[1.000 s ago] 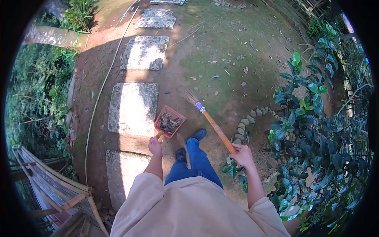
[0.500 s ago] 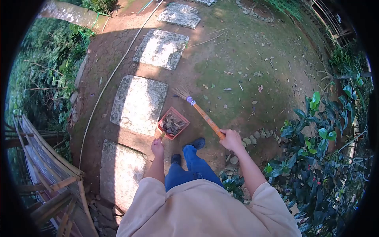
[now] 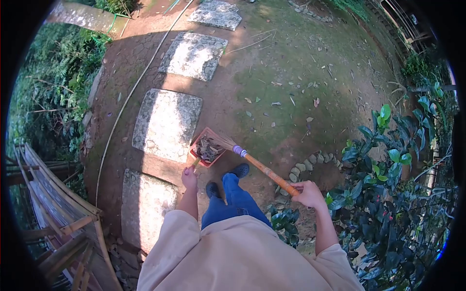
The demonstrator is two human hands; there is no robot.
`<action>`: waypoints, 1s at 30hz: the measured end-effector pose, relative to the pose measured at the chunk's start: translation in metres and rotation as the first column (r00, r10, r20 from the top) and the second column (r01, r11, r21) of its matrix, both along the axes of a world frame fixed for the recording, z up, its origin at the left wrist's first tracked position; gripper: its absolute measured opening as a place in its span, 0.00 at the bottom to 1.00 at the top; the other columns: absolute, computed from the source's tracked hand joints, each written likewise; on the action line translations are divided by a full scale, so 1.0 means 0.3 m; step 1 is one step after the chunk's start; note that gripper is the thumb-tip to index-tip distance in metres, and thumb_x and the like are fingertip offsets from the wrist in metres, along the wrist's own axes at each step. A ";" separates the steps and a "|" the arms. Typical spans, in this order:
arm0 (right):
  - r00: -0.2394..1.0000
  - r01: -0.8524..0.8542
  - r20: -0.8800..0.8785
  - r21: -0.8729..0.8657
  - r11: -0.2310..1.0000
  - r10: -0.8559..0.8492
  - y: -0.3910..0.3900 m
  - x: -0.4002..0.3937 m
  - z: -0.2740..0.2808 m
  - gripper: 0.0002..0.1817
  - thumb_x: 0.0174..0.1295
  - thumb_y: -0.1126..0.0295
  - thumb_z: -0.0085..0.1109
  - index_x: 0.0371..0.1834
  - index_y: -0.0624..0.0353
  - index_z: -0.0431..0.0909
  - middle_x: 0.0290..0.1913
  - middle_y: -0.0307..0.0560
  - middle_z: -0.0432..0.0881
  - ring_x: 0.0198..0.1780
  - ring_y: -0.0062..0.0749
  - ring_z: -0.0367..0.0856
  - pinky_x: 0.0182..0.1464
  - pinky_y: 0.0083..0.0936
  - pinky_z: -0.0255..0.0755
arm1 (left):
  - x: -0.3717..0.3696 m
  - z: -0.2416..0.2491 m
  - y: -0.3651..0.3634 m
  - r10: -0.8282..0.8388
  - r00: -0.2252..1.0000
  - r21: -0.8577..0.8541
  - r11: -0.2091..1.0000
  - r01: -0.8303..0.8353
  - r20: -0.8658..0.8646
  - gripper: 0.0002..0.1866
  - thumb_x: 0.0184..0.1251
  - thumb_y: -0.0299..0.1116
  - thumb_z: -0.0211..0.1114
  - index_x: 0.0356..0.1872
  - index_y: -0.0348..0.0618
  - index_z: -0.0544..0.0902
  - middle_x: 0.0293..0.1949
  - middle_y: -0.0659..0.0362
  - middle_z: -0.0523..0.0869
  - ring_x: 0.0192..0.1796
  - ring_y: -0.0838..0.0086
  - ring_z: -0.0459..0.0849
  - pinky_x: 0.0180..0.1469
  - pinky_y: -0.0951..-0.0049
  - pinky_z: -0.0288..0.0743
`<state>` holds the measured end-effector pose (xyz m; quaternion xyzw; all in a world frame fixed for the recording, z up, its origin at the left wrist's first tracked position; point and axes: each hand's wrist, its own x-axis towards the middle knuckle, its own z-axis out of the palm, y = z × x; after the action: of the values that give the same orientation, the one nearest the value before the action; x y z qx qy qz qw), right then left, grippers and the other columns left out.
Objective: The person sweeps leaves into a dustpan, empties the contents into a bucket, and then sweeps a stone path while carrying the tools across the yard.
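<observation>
My left hand (image 3: 190, 178) is closed round the short handle of a red dustpan (image 3: 218, 159), which sits in front of my feet beside a stone slab. Dry leaves (image 3: 208, 148) lie inside the pan. In my right hand (image 3: 308, 195) is the orange end of a hand broom (image 3: 264, 169), its stick slanting down to the left. A purple binding holds the bristles (image 3: 222, 141), which reach over the pan's right rim and overlap the leaves in this view.
Stone slabs (image 3: 167, 123) form a path up the left, with a pale hose (image 3: 127, 99) alongside. Scattered leaves (image 3: 316, 102) dot the mossy ground to the right. A leafy bush (image 3: 374, 194) stands at right; a bamboo structure (image 3: 58, 208) is at lower left.
The broom's bristles have swung from the ground above the pan down to its right rim. My right hand has moved right and lower; my left hand still holds the dustpan.
</observation>
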<state>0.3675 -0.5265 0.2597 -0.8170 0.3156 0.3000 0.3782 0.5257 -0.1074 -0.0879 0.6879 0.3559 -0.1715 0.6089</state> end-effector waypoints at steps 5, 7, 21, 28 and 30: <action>0.998 0.041 0.048 -0.110 0.993 -0.036 0.111 -0.076 0.002 0.31 0.44 0.70 0.71 0.59 0.54 0.85 0.46 0.57 0.90 0.46 0.43 0.90 0.53 0.32 0.81 | -0.016 0.058 0.020 -0.035 0.999 0.019 0.999 0.035 0.031 0.28 0.73 0.38 0.62 0.71 0.40 0.70 0.53 0.56 0.86 0.42 0.70 0.86 0.34 0.75 0.77; 0.997 0.054 0.058 -0.154 0.987 -0.046 0.158 -0.080 -0.019 0.31 0.45 0.68 0.70 0.59 0.52 0.85 0.44 0.58 0.89 0.45 0.45 0.90 0.52 0.33 0.81 | -0.033 0.009 0.057 -0.050 0.997 0.006 0.999 0.050 0.061 0.30 0.72 0.40 0.62 0.73 0.43 0.68 0.54 0.58 0.85 0.42 0.69 0.87 0.33 0.75 0.75; 0.996 -0.071 -0.054 -0.117 0.991 0.065 0.354 -0.167 -0.109 0.33 0.44 0.70 0.74 0.60 0.56 0.84 0.47 0.54 0.90 0.48 0.39 0.90 0.54 0.30 0.81 | -0.154 -0.029 0.218 -0.082 0.996 0.028 0.996 0.081 0.033 0.29 0.72 0.39 0.63 0.72 0.46 0.69 0.52 0.57 0.86 0.37 0.69 0.87 0.27 0.77 0.73; 0.995 0.093 0.041 -0.066 0.993 -0.090 0.341 -0.269 0.031 0.33 0.43 0.70 0.72 0.60 0.56 0.84 0.47 0.55 0.90 0.47 0.41 0.90 0.53 0.32 0.81 | -0.173 -0.027 0.223 -0.078 0.997 -0.011 0.997 0.078 -0.006 0.29 0.72 0.38 0.60 0.73 0.46 0.69 0.52 0.59 0.86 0.40 0.69 0.87 0.30 0.77 0.74; 0.993 0.122 0.021 -0.084 0.989 -0.120 0.342 -0.267 0.069 0.33 0.42 0.69 0.73 0.60 0.55 0.84 0.48 0.55 0.90 0.47 0.41 0.90 0.53 0.32 0.81 | -0.168 -0.007 0.208 -0.090 0.996 -0.004 0.996 0.090 -0.002 0.29 0.72 0.38 0.60 0.73 0.46 0.69 0.52 0.59 0.86 0.40 0.69 0.87 0.32 0.76 0.74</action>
<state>0.2873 -0.4240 0.2804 -0.8141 0.3740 0.2562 0.3629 0.4754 -0.0449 -0.0900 0.7017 0.3250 -0.2002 0.6016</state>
